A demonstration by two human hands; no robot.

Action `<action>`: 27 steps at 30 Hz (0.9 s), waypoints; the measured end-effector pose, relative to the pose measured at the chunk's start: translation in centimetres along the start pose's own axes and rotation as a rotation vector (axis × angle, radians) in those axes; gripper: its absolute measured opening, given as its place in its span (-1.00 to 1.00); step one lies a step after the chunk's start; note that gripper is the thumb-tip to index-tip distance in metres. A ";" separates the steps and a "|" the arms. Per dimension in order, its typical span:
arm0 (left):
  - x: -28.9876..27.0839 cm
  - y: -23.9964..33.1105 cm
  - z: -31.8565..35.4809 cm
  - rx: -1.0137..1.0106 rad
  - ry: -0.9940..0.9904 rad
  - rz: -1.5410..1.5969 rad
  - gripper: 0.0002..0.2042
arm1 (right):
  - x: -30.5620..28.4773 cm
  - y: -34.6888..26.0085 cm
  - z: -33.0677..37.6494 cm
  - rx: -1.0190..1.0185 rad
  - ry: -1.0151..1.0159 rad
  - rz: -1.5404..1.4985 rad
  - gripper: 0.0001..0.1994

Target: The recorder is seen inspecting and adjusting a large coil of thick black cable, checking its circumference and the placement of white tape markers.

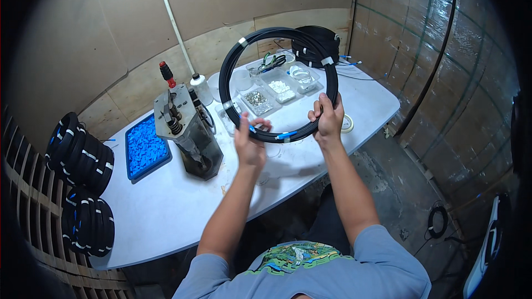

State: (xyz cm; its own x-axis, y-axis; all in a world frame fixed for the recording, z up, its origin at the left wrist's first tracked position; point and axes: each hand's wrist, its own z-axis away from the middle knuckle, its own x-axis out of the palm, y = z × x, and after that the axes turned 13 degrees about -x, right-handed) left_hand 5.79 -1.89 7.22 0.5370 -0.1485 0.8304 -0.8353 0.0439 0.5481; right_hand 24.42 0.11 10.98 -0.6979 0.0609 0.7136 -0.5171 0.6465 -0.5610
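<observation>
Right grip (329, 117): clasped around the coil (225, 83), mid-frame. Left grip (251, 148): at its lower-left edge, closure not discernible. Support evenly; avoid bending the blue connectors (286, 135).

The left forearm (233, 202) and right forearm (350, 191) slant up from below. Near the frame's centre, the left hand (250, 143) has fingers partly extended; the right hand (329, 119), slightly higher, curls tightly.

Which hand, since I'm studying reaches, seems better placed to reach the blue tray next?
Probably the left hand: it's nearer the blue tray and looks partly open, while the right hand grips the black coil.
</observation>
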 end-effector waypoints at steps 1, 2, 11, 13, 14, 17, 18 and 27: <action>0.4 -1.6 0.6 0.001 -0.036 0.048 -0.64 | 0.5 0.5 0.6 -0.043 0.053 -0.017 -0.86; 1.2 -2.7 1.0 0.028 -0.049 0.025 -0.58 | 1.3 0.5 1.4 -0.082 0.095 -0.009 -0.86; 2.2 0.1 -0.6 0.160 -0.159 -0.074 -0.57 | 2.0 1.0 5.3 -0.197 0.070 -0.130 -0.83; 2.1 2.8 -0.6 0.139 -0.170 -0.191 -0.57 | -0.8 0.6 2.8 -0.071 0.063 -0.287 -0.78; 1.4 4.5 -0.7 0.126 -0.202 -0.285 -0.55 | -0.9 -0.3 1.7 -0.028 0.006 -0.192 -0.78; 1.3 7.5 -0.6 0.060 -0.214 -0.468 -0.47 | -1.0 -3.6 -0.6 0.097 -0.106 0.086 -0.75; 1.6 8.0 -0.6 0.015 -0.193 -0.561 -0.41 | -1.7 -4.1 -1.2 0.133 -0.145 0.136 -0.73; 2.1 8.7 -0.7 -0.002 -0.099 -0.777 -0.42 | -2.2 -4.0 -0.9 0.141 -0.115 0.009 -0.82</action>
State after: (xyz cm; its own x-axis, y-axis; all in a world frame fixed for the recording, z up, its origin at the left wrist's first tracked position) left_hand -0.29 -1.09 13.80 0.9545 -0.2248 0.1958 -0.2239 -0.1069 0.9687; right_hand 28.42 -1.96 12.05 -0.7510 -0.0263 0.6597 -0.5688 0.5332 -0.6262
